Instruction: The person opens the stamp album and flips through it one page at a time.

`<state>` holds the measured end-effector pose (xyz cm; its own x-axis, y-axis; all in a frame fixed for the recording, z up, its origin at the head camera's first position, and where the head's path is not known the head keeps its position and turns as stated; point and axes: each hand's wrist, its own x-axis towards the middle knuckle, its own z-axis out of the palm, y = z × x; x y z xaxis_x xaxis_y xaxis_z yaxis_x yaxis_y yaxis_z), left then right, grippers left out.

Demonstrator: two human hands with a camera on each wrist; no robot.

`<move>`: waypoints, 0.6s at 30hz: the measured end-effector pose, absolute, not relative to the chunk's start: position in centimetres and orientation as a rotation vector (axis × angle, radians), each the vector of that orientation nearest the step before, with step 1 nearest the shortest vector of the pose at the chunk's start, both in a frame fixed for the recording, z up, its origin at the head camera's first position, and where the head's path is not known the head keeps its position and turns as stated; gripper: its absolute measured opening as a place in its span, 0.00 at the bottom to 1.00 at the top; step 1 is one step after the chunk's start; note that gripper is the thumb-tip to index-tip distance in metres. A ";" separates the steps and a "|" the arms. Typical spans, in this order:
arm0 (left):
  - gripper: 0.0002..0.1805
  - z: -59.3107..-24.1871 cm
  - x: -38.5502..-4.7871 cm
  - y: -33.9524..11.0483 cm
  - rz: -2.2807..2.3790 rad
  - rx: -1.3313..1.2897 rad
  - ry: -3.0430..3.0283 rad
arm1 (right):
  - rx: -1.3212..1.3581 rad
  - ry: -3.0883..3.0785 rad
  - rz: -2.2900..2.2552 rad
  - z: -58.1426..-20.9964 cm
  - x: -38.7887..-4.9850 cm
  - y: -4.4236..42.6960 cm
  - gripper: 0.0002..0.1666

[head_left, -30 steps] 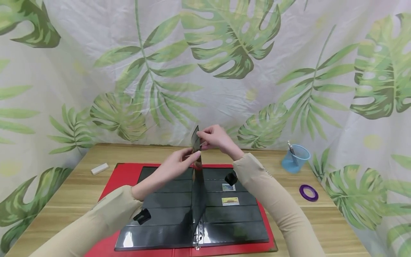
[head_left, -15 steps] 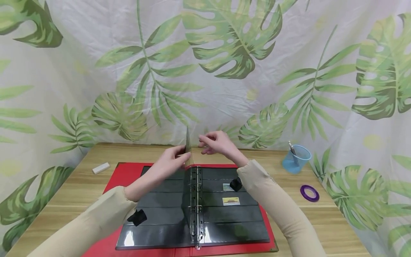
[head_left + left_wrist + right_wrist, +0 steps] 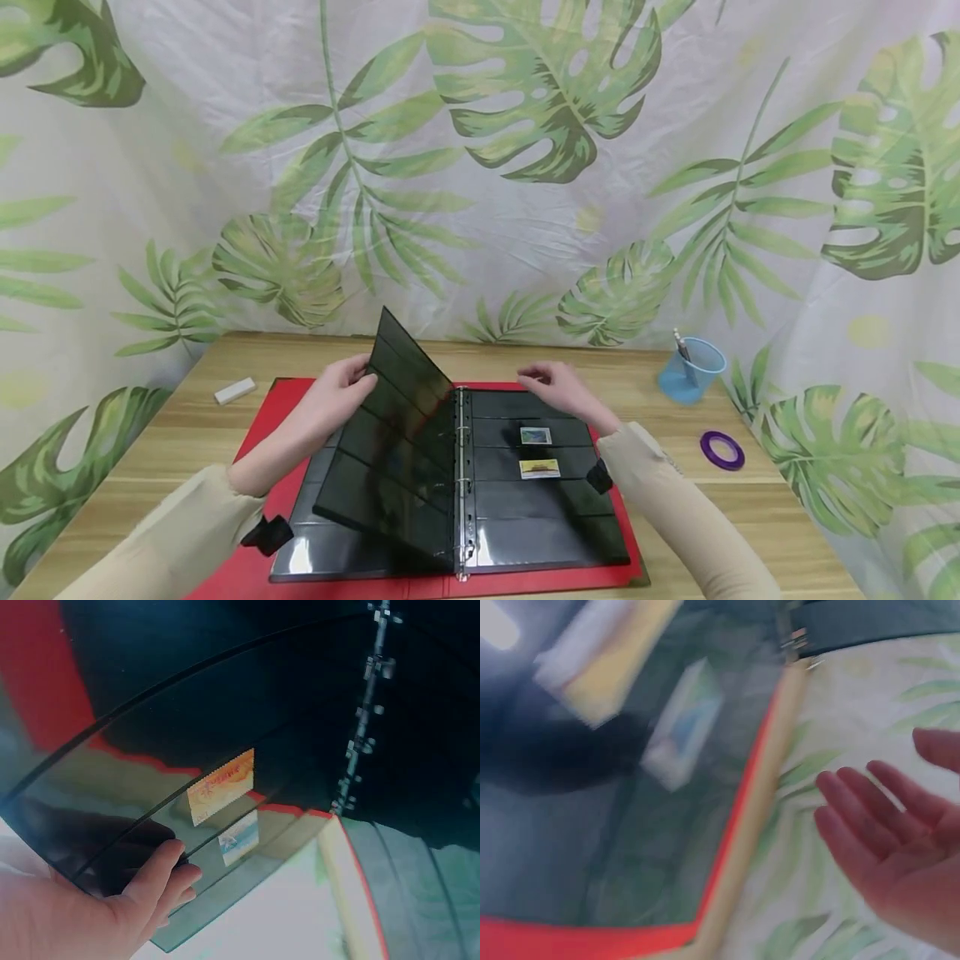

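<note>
An open stamp album with a red cover (image 3: 281,400) and black pocket pages lies on the table. My left hand (image 3: 337,396) pinches the outer edge of a raised black album page (image 3: 405,417), which slants up from the ring spine (image 3: 462,475). On the flat right page (image 3: 540,533) sit a blue stamp (image 3: 536,436) and a yellow stamp (image 3: 539,468). In the left wrist view, an orange stamp image (image 3: 223,786) shows on the glossy page; whether it is a reflection I cannot tell. Above the right page's far edge, my right hand (image 3: 558,387) holds nothing, fingers loosely bent.
A light blue mesh pen cup (image 3: 688,375) stands at the back right, with pens in it. Nearer lies a purple tape roll (image 3: 722,451). A white eraser-like block (image 3: 235,391) rests left of the album. Behind the wooden table (image 3: 172,433) hangs a leaf-print cloth (image 3: 480,167).
My left hand has swung the page leftward and down from upright, uncovering the rings and right page. My right hand has let go of the page and moved right and lower.
</note>
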<state>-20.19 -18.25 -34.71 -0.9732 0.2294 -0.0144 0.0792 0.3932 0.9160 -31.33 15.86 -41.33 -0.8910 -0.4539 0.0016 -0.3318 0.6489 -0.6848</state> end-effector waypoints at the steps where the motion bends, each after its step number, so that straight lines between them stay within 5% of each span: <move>1: 0.30 -35.0 -20.1 -18.7 1.631 0.273 2.507 | -0.677 2.700 -1.050 -42.0 -31.3 16.4 0.23; 18: 0.31 -41.5 -19.7 -24.3 1.632 0.019 2.509 | -0.804 2.720 -0.658 -47.5 -30.9 23.3 0.48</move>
<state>-19.74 -24.34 -41.46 -0.9889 0.0911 -0.1171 -0.0701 0.4089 0.9099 -30.86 23.31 -47.46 -0.8231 -0.5607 -0.0900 -0.4575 0.7487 -0.4798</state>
